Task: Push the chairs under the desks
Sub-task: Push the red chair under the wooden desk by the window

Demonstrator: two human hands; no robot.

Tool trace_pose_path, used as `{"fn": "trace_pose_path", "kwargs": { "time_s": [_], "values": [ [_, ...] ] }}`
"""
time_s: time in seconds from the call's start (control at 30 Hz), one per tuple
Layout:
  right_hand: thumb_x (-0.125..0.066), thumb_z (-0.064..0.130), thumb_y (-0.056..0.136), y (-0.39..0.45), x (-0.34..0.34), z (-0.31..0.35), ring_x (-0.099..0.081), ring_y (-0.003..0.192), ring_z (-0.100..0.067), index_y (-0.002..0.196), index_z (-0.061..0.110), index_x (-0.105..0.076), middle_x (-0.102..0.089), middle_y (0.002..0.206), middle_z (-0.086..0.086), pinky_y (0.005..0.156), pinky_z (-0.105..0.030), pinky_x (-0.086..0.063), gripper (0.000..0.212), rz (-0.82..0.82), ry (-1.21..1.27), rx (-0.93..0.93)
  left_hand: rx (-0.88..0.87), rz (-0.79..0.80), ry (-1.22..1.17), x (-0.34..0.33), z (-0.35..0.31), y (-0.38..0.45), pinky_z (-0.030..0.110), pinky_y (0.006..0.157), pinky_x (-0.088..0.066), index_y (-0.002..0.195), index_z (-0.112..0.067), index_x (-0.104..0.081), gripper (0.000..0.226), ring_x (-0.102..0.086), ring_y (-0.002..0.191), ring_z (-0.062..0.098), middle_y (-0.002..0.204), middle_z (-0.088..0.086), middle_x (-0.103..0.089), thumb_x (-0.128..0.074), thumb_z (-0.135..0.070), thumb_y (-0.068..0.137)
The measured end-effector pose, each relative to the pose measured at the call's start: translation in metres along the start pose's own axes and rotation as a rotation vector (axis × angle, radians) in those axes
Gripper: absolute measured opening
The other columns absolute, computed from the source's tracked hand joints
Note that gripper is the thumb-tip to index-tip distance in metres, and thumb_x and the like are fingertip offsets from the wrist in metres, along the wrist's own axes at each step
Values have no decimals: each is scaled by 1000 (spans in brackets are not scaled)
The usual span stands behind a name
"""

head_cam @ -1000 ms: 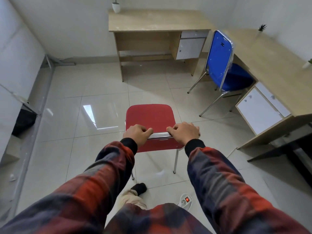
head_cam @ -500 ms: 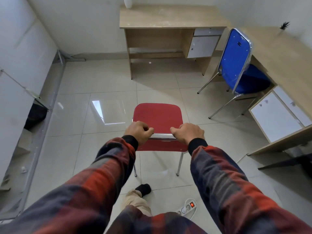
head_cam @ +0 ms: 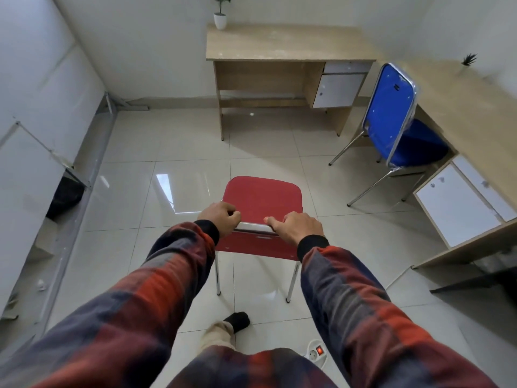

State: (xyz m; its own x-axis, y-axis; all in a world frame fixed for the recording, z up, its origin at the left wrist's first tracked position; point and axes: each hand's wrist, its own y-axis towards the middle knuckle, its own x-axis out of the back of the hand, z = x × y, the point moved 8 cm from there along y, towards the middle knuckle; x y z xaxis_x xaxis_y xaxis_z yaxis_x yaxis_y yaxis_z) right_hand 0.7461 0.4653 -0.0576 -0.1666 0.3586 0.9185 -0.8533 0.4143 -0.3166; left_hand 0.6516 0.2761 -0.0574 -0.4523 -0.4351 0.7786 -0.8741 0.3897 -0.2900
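Observation:
A red chair (head_cam: 263, 198) with chrome legs stands on the tiled floor in front of me, its seat facing the far wooden desk (head_cam: 285, 47). My left hand (head_cam: 219, 218) and my right hand (head_cam: 300, 229) both grip the chrome top rail of its backrest. The far desk has an open knee space on its left and a white cabinet on its right. A blue chair (head_cam: 397, 121) stands at the right, its seat partly under a second wooden desk (head_cam: 470, 107) along the right wall.
A white pot with a plant (head_cam: 220, 19) stands on the far desk's left corner; a small dark plant (head_cam: 469, 60) is on the right desk. A power strip (head_cam: 319, 352) lies on the floor by my feet. Metal framing (head_cam: 84, 175) runs along the left wall.
The far desk and the blue chair have shifted right and lower in view. Both hands keep their grip on the red chair's backrest.

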Motion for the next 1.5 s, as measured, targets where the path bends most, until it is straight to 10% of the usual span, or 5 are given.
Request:
{"fn": "trace_pose_path", "kwargs": {
  "time_s": [0.27, 0.5, 1.5],
  "values": [
    [-36, 85, 86, -2, 0, -9, -49, 56, -19, 59, 17, -52, -50, 58, 2, 56, -31, -39, 74, 26, 96, 126, 106, 134, -24, -12, 9, 3, 31, 81, -52, 89, -14, -75, 34, -64, 88, 27, 90, 7, -70, -55, -41, 90],
    [-43, 65, 88, 8, 1, 2, -54, 55, -23, 55, 15, -59, -53, 52, 2, 60, -33, -49, 62, -129, 100, 42, 89, -26, 11, 7, 17, 12, 34, 68, -51, 57, -16, -63, 40, -61, 70, 27, 63, 3, -61, -52, -42, 86],
    [-48, 56, 93, -8, -4, 1, -46, 49, -18, 58, 13, -64, -50, 52, 3, 49, -25, -35, 57, -160, 168, 14, 65, -198, 5, 25, 10, -3, 27, 50, -33, 45, -12, -50, 40, -47, 53, 25, 48, 4, -47, -54, -29, 81]
  ]
}}
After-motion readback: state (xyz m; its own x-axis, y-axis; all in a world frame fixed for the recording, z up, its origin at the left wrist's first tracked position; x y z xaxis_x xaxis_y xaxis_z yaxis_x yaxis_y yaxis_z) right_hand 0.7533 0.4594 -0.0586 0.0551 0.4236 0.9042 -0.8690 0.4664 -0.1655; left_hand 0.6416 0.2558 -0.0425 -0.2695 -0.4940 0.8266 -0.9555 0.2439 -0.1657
